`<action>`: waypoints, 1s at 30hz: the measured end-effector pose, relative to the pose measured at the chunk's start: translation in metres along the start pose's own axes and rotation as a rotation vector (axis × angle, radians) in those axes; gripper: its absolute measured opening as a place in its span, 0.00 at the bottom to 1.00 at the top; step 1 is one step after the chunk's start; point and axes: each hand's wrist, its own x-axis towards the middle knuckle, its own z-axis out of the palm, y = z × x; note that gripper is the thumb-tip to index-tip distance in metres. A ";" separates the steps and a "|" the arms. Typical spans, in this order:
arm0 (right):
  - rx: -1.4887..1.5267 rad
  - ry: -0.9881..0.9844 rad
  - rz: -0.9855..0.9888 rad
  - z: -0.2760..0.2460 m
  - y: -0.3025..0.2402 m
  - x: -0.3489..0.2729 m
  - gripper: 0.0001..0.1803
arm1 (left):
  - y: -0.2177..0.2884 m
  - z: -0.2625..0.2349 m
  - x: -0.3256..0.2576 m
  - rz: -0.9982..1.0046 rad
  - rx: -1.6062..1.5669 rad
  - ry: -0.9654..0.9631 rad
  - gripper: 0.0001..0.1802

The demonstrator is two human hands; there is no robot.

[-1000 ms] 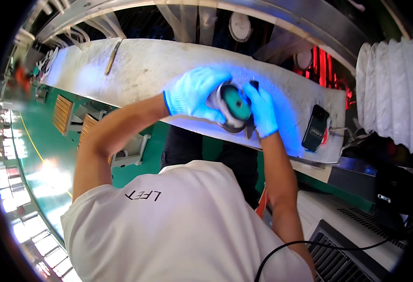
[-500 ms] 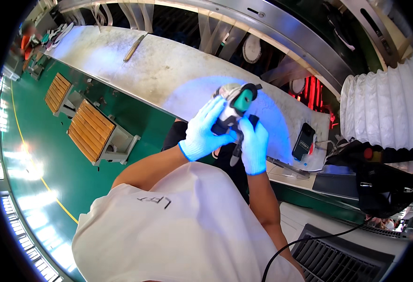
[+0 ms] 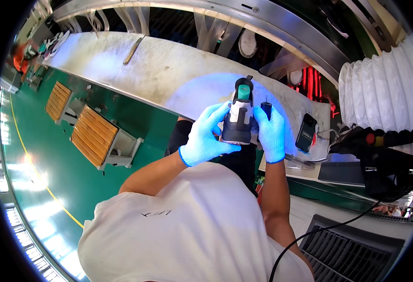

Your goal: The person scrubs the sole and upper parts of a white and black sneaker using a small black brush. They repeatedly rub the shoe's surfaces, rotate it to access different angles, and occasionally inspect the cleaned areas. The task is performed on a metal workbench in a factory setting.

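Observation:
A white, grey and black sneaker (image 3: 239,116) with a teal insole stands raised over the near edge of the workbench, its heel towards me. Closed along its left side, my left hand (image 3: 207,136), in a white knit glove, grips it. Close to the shoe's right side is my right hand (image 3: 271,134), gloved alike, with its fingers wrapped round a small black tool. The tool's black cylindrical end (image 3: 266,108) sticks up above the fingers, while its other end is hidden.
A long worn workbench (image 3: 169,61) runs across, with a wooden-handled tool (image 3: 133,50) lying far left. To the right lies a black phone (image 3: 306,133) beside a white ribbed duct (image 3: 380,96). Behind is a machine opening with hanging strips and more shoes (image 3: 247,43). Slatted wooden platforms (image 3: 92,136) stand left.
The shoe has turned from tilted to upright, heel facing me. My right hand has moved right and off the shoe's underside, the tool now pointing up.

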 end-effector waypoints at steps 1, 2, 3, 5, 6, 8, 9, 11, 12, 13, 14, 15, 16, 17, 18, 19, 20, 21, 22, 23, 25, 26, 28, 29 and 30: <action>0.004 0.006 -0.015 -0.001 0.002 -0.001 0.12 | -0.001 0.001 -0.002 -0.021 -0.014 -0.010 0.66; 0.007 0.013 -0.030 -0.001 0.004 -0.002 0.12 | -0.002 0.000 -0.001 -0.042 -0.028 -0.021 0.65; 0.011 0.021 -0.044 -0.001 0.006 -0.004 0.12 | -0.004 0.000 -0.001 -0.062 -0.042 -0.032 0.64; -0.007 0.026 -0.036 -0.001 0.006 -0.005 0.12 | 0.000 -0.003 0.002 -0.032 0.006 -0.031 0.64; -0.016 0.030 -0.031 -0.001 0.005 -0.007 0.12 | 0.000 -0.003 0.002 -0.017 0.029 -0.031 0.63; 0.002 0.029 -0.023 0.000 0.002 -0.009 0.12 | 0.000 -0.003 0.000 -0.041 0.013 -0.043 0.63; 0.011 0.028 -0.019 0.001 0.003 -0.010 0.12 | 0.002 -0.005 0.000 -0.055 0.004 -0.049 0.62; 0.006 0.030 -0.018 0.001 0.006 -0.010 0.12 | 0.001 -0.005 0.000 -0.039 -0.001 -0.048 0.64; 0.004 0.031 -0.018 0.000 0.008 -0.009 0.12 | -0.004 -0.003 -0.001 -0.012 0.002 -0.041 0.65; 0.013 0.031 -0.017 0.000 0.010 -0.009 0.12 | -0.005 -0.003 0.000 0.015 0.006 -0.036 0.66; 0.021 0.031 -0.015 0.000 0.011 -0.009 0.13 | -0.004 -0.004 0.000 -0.009 -0.009 -0.043 0.64; 0.030 0.031 -0.014 0.001 0.012 -0.009 0.13 | -0.002 -0.005 0.000 -0.032 -0.023 -0.051 0.63; 0.024 0.032 -0.015 0.001 0.011 -0.009 0.13 | -0.001 -0.006 0.000 -0.056 -0.038 -0.060 0.61; 0.018 0.033 -0.017 0.001 0.009 -0.010 0.13 | -0.001 -0.007 0.000 -0.054 -0.036 -0.060 0.61; 0.011 0.034 -0.018 0.002 0.008 -0.010 0.13 | -0.002 -0.007 0.000 -0.051 -0.034 -0.061 0.61; 0.007 0.038 -0.028 0.001 0.010 -0.010 0.13 | -0.003 -0.008 0.001 -0.048 -0.031 -0.061 0.61; 0.003 0.042 -0.037 0.001 0.013 -0.009 0.13 | -0.003 -0.009 0.001 -0.037 -0.014 -0.064 0.61; -0.001 0.046 -0.047 0.001 0.015 -0.008 0.13 | -0.004 -0.009 0.002 -0.026 0.004 -0.068 0.61; 0.013 0.038 -0.033 0.001 0.016 -0.008 0.13 | -0.004 -0.010 0.003 -0.015 0.020 -0.071 0.61; 0.027 0.031 -0.019 0.001 0.016 -0.007 0.13 | -0.004 -0.010 0.005 0.000 0.030 -0.070 0.61; 0.053 0.019 0.003 0.000 0.017 -0.006 0.13 | -0.004 -0.011 0.008 0.030 0.047 -0.067 0.62; 0.066 0.014 0.012 -0.001 0.017 -0.005 0.13 | -0.004 -0.011 0.009 0.030 0.047 -0.066 0.62; 0.084 0.015 0.035 -0.003 0.012 -0.005 0.13 | -0.005 -0.009 0.011 0.030 0.049 -0.062 0.62; 0.090 0.019 0.048 -0.006 0.003 -0.006 0.13 | -0.003 -0.009 0.012 0.006 0.033 -0.066 0.62; 0.095 0.024 0.062 -0.008 -0.004 -0.007 0.13 | 0.000 -0.008 0.014 -0.018 0.017 -0.071 0.62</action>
